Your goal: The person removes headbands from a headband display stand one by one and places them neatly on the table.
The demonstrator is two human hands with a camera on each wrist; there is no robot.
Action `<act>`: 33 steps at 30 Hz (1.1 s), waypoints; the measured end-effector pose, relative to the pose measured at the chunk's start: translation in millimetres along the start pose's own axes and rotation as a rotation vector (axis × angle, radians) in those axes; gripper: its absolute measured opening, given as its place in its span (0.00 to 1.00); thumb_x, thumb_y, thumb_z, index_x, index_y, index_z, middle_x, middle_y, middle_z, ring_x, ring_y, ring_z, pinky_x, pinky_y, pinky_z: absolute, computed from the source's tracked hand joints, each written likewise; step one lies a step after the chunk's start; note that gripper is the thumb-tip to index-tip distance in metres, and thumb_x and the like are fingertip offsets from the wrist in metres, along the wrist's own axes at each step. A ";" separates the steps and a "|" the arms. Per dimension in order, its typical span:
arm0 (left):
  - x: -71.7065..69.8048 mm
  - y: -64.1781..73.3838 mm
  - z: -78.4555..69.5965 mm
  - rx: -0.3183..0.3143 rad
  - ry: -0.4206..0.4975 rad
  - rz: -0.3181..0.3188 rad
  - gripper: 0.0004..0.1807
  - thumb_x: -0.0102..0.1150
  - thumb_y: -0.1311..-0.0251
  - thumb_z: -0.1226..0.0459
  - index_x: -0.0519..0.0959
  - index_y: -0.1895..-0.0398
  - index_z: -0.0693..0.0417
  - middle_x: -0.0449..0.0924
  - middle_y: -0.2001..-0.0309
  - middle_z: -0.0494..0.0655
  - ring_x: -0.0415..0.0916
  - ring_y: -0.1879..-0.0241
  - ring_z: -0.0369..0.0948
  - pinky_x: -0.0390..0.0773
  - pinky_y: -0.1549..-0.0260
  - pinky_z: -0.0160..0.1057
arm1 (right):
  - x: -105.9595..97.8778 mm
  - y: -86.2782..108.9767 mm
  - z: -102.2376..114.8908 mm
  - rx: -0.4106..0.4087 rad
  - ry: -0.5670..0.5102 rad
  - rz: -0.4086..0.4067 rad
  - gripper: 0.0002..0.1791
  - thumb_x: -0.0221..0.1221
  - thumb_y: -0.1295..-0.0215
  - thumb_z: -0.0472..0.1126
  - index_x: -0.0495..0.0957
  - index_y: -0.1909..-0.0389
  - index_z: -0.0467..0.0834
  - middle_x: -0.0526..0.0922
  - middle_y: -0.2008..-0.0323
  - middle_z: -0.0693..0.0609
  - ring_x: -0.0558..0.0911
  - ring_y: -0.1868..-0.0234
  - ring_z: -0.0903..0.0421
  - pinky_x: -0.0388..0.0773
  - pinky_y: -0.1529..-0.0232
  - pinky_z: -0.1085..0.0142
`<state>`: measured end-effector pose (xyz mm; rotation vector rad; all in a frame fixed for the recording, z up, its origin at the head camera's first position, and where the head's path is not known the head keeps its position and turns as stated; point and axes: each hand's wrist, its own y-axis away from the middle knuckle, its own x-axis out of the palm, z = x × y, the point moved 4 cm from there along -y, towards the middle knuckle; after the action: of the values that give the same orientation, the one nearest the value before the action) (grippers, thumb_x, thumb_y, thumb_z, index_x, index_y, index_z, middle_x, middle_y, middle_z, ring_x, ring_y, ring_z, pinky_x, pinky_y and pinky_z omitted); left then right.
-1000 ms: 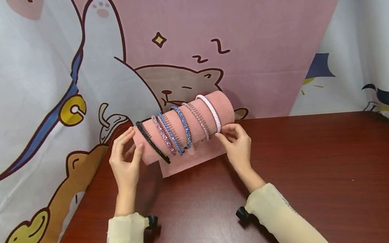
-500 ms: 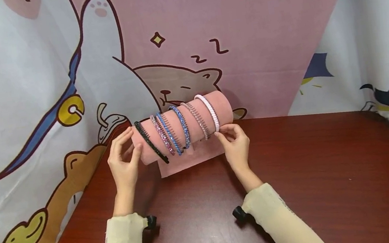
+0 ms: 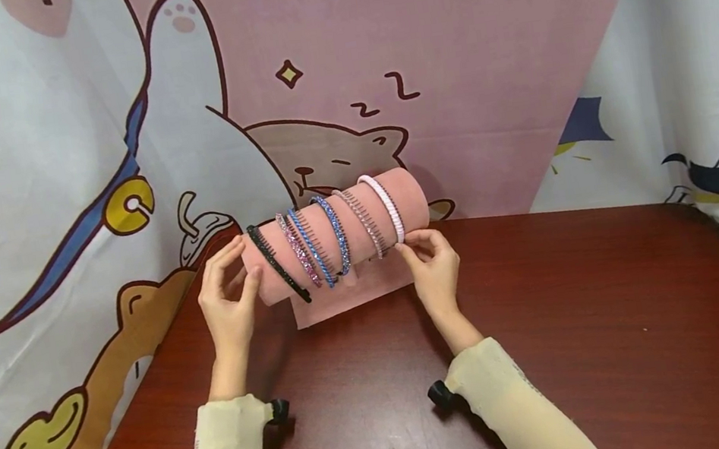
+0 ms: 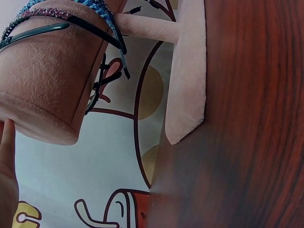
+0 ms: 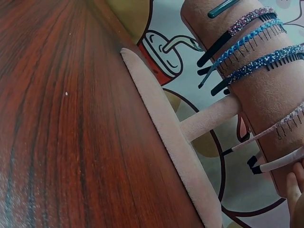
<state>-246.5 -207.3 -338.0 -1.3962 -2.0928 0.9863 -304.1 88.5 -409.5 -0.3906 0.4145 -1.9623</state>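
Note:
A pink plush headband stand (image 3: 368, 282) has a thick roll (image 3: 412, 194) on a post above a flat base. It stands at a slant on the table, with several toothed headbands around the roll. A black headband (image 3: 278, 264) sits leftmost, and a white headband (image 3: 387, 205) sits rightmost. Between them are glittery pink, blue and clear-pink headbands. My left hand (image 3: 227, 297) holds the roll's left end with thumb and fingers. At the right end my right hand (image 3: 436, 267) holds the roll beside the white headband's lower end; whether it also pinches that headband, I cannot tell.
The dark red-brown wooden table (image 3: 587, 323) spreads in front and to the right. A cartoon-printed cloth (image 3: 483, 69) hangs behind the stand and along the left side. A pale curtain (image 3: 715, 52) with bird print hangs at the right.
The whole scene shifts slightly left in the head view. Both hands stay at the ends of the roll, and the headbands keep their places.

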 end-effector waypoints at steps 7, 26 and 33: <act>0.3 -0.9 0.6 -0.004 0.005 0.005 0.18 0.63 0.43 0.78 0.79 0.47 0.72 0.78 0.42 0.67 0.77 0.40 0.41 0.82 0.46 0.31 | -1.8 0.7 -1.1 0.010 0.036 -0.014 0.11 0.70 0.42 0.34 0.82 0.61 0.32 0.86 0.63 0.37 0.84 0.61 0.53 0.87 0.54 0.59; 0.0 0.7 1.1 0.000 -0.003 0.005 0.18 0.62 0.43 0.79 0.79 0.48 0.74 0.78 0.42 0.68 0.77 0.40 0.43 0.82 0.47 0.30 | -4.1 -0.1 4.2 0.024 0.027 0.007 0.12 0.67 0.40 0.32 0.80 0.60 0.26 0.85 0.62 0.32 0.83 0.64 0.56 0.82 0.60 0.77; -0.3 -0.1 0.9 0.009 -0.008 0.004 0.18 0.62 0.43 0.79 0.79 0.48 0.74 0.78 0.42 0.68 0.78 0.40 0.42 0.82 0.47 0.30 | -8.4 2.6 35.9 0.009 0.025 0.009 0.11 0.66 0.39 0.29 0.79 0.61 0.24 0.84 0.63 0.30 0.84 0.64 0.60 0.83 0.59 0.78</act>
<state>-247.0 -207.9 -338.5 -1.3951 -2.0898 1.0031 -282.6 91.1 -379.6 -0.3576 0.4227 -1.9617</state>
